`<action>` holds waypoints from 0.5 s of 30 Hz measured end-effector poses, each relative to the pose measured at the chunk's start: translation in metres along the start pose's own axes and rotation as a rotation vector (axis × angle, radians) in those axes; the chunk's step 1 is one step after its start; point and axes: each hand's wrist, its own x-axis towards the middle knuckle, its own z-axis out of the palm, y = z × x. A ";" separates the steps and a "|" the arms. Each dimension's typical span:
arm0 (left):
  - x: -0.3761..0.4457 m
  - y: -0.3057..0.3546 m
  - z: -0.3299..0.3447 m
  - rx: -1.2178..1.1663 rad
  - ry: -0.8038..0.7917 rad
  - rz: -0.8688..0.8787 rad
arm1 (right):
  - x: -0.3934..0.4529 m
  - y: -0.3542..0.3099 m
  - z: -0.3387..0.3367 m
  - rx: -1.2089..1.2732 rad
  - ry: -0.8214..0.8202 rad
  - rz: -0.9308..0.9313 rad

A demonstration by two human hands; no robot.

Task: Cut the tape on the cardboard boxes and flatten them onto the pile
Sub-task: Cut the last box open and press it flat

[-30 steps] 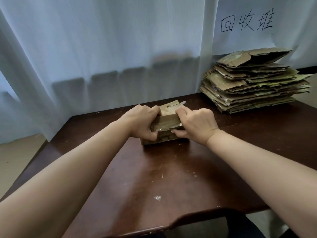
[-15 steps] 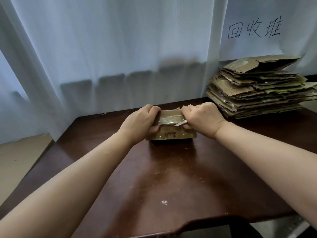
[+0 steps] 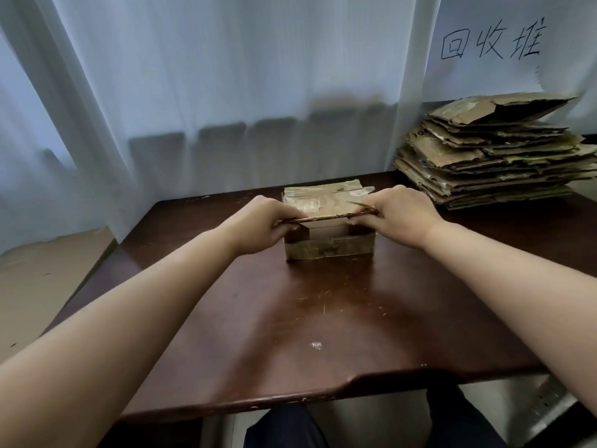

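Observation:
A small worn cardboard box (image 3: 329,250) stands on the dark wooden table (image 3: 290,334), a little beyond its middle. Its near top flap (image 3: 326,206) is lifted, and a pale interior shows underneath. My left hand (image 3: 268,223) pinches the flap's left end. My right hand (image 3: 400,215) grips the right end, with a thin blade-like object sticking out toward the flap. Clear tape glints on the lid. The pile of flattened cardboard (image 3: 491,163) sits at the table's far right corner.
A white curtain (image 3: 226,92) hangs right behind the table. A paper sign with handwritten characters (image 3: 491,43) hangs above the pile. The table's front edge is near my lap. Floor lies to the left of the table. Small scraps dot the tabletop.
The box's near flap has come up and now opens a gap showing the inside. Both hands have moved apart to the flap's ends. The view has shifted closer and slightly right.

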 end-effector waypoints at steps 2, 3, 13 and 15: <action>-0.001 -0.003 0.004 -0.123 0.088 -0.032 | -0.006 0.002 0.007 0.135 0.178 0.150; 0.000 -0.003 0.008 -0.162 0.130 -0.056 | -0.011 0.002 0.012 0.142 0.298 0.172; 0.017 -0.001 0.037 -0.232 0.347 -0.237 | -0.024 -0.017 0.027 -0.007 0.485 -0.105; 0.020 0.002 0.040 -0.237 0.351 -0.250 | -0.021 -0.026 0.037 -0.002 0.180 -0.111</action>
